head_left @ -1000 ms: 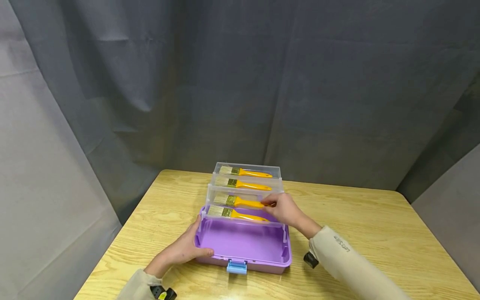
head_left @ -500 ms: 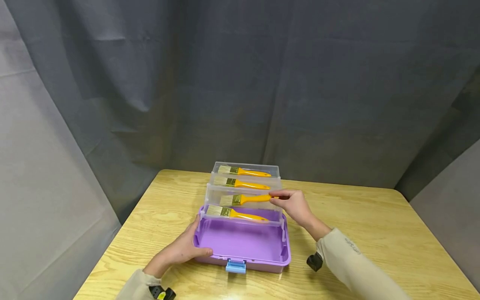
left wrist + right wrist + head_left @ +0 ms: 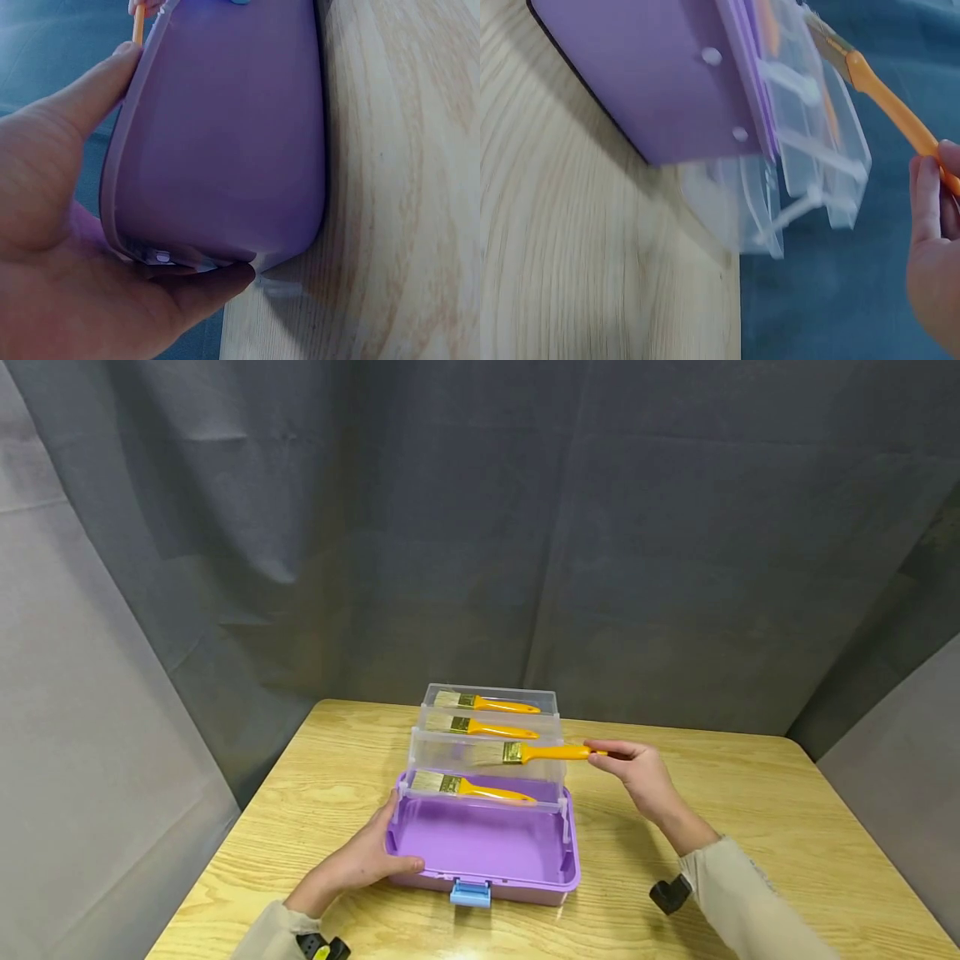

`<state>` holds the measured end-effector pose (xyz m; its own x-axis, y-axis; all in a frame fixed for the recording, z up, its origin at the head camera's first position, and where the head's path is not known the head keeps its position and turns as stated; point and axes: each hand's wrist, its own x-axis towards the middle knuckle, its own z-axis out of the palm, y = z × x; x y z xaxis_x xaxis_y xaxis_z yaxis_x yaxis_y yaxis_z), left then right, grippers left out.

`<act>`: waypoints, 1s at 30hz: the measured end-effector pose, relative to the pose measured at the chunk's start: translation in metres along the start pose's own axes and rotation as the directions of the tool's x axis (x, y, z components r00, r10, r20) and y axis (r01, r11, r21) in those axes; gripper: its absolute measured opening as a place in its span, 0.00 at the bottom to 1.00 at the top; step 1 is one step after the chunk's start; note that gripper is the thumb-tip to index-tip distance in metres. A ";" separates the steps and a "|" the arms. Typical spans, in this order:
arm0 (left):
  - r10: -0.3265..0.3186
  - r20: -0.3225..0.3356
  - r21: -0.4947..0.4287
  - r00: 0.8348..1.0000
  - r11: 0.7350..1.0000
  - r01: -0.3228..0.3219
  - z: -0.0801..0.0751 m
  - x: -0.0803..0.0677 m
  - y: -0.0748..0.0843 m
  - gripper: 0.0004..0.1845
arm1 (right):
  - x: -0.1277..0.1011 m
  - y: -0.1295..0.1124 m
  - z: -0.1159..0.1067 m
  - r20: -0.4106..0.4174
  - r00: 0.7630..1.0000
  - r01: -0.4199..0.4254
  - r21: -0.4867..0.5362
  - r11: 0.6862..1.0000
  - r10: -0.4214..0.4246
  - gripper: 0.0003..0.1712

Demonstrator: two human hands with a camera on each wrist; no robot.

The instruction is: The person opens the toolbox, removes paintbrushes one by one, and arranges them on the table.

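A purple tool box [image 3: 480, 847] stands open on the wooden table, its clear tiered trays [image 3: 487, 727] stepped up behind it. My right hand [image 3: 633, 772] pinches the end of a yellow-handled paintbrush [image 3: 536, 752] and holds it level above the second tray, bristles to the left. In the right wrist view the same brush [image 3: 885, 97] slants above the trays [image 3: 810, 150]. My left hand [image 3: 367, 856] grips the box's left front corner, thumb on the rim; the left wrist view shows the thumb [image 3: 82, 112] against the purple wall [image 3: 225, 142]. Three more brushes lie in the trays.
The box has a light blue latch [image 3: 470, 893] at its front. The wooden table [image 3: 750, 827] has bare surface right and left of the box. Grey curtains [image 3: 480, 527] hang close behind and on both sides.
My right hand has lifted one brush out of the second tray and drawn it to the right, past the box's right side. The left hand has stayed on the box.
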<state>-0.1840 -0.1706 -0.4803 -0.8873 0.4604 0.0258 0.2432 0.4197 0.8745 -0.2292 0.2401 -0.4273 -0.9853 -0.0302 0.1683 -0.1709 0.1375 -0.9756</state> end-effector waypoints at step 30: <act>0.037 0.018 -0.018 0.999 0.999 -0.037 -0.001 0.002 -0.005 0.65 | -0.038 0.051 -0.146 -0.006 0.994 -0.086 0.583 0.808 0.110 0.19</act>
<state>-0.1869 -0.1725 -0.4845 -0.8705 0.4898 0.0493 0.2683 0.3882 0.8817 -0.2014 0.3932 -0.4633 -0.9981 -0.0085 0.0608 -0.0499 -0.4633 -0.8848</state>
